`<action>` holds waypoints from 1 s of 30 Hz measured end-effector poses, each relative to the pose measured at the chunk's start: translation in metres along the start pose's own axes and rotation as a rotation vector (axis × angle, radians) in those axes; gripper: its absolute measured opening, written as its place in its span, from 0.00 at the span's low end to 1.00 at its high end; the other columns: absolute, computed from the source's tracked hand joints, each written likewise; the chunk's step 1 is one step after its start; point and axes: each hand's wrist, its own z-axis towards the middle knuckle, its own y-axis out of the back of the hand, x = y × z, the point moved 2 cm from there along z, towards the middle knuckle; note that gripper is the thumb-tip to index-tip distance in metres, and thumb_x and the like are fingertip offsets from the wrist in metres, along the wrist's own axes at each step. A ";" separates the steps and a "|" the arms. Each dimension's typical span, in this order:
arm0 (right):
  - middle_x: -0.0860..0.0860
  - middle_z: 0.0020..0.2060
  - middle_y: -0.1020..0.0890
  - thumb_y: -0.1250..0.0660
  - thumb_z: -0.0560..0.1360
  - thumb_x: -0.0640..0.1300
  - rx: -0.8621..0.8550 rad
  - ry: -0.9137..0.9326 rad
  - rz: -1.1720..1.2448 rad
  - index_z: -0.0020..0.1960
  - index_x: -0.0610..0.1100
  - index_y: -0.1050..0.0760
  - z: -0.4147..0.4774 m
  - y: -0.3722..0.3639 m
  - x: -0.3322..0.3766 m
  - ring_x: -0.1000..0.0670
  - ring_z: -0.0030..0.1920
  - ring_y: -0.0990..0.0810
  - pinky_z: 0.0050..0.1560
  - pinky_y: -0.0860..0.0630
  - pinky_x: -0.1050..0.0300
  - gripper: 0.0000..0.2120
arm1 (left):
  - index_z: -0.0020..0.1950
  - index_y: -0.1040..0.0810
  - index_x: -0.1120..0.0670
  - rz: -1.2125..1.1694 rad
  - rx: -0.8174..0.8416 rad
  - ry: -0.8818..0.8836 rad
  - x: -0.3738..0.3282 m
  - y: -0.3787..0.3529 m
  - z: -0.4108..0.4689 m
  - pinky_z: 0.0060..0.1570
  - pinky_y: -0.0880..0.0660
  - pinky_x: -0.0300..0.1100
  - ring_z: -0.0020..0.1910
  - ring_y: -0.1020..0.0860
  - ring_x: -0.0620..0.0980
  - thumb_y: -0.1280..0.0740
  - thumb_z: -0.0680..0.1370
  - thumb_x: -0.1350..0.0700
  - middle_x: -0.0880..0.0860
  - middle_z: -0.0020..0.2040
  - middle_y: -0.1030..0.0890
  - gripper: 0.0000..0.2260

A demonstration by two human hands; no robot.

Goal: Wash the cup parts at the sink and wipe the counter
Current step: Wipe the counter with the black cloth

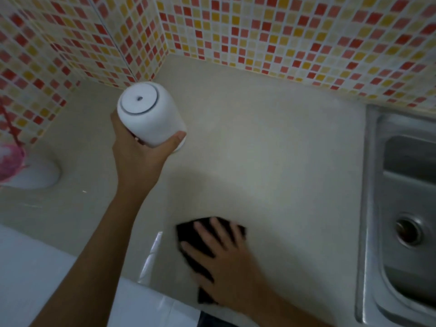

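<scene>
My left hand [139, 156] grips a white cup [147, 114] with a round lid and holds it above the beige counter [271, 149], left of centre. The lid has a dark ring and a small hole. My right hand [226, 260] lies flat with spread fingers on a black cloth [188, 232], pressing it onto the counter near the front edge. The cloth and hand are blurred. The steel sink [401, 197] lies to the right.
The sink drain [409, 232] shows at the right. A pink mesh object [9, 161] hangs at the far left over a white object [40, 175]. Mosaic tile walls [283, 38] close off the back and left. A white surface [47, 279] borders the counter's front left.
</scene>
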 end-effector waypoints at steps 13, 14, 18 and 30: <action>0.46 0.76 0.42 0.50 0.78 0.63 -0.243 -0.663 -0.023 0.75 0.58 0.43 0.113 0.057 -0.169 0.35 0.75 0.47 0.72 0.52 0.32 0.27 | 0.72 0.38 0.50 -0.001 0.087 0.038 -0.007 -0.031 -0.020 0.60 0.24 0.44 0.61 0.26 0.36 0.20 0.63 0.48 0.41 0.63 0.26 0.43; 0.45 0.76 0.40 0.48 0.77 0.61 -0.257 -0.557 -0.033 0.74 0.58 0.40 0.085 0.044 -0.133 0.34 0.74 0.45 0.71 0.49 0.32 0.26 | 0.72 0.38 0.50 -0.006 0.089 0.039 -0.008 -0.033 -0.019 0.60 0.25 0.44 0.61 0.26 0.36 0.20 0.63 0.48 0.40 0.63 0.27 0.43; 0.48 0.76 0.40 0.45 0.76 0.63 -0.090 -0.246 -0.054 0.75 0.60 0.42 -0.054 0.012 -0.034 0.37 0.75 0.42 0.68 0.43 0.31 0.28 | 0.72 0.39 0.51 -0.035 0.118 0.037 -0.013 -0.047 -0.015 0.59 0.26 0.39 0.61 0.26 0.36 0.20 0.64 0.50 0.43 0.64 0.27 0.43; 0.48 0.78 0.51 0.55 0.78 0.66 -0.165 -0.927 0.038 0.77 0.59 0.51 0.133 0.095 -0.267 0.35 0.76 0.56 0.71 0.60 0.30 0.29 | 0.72 0.39 0.53 -0.043 0.062 0.030 -0.008 -0.045 -0.010 0.60 0.25 0.41 0.61 0.26 0.38 0.20 0.64 0.49 0.43 0.63 0.27 0.43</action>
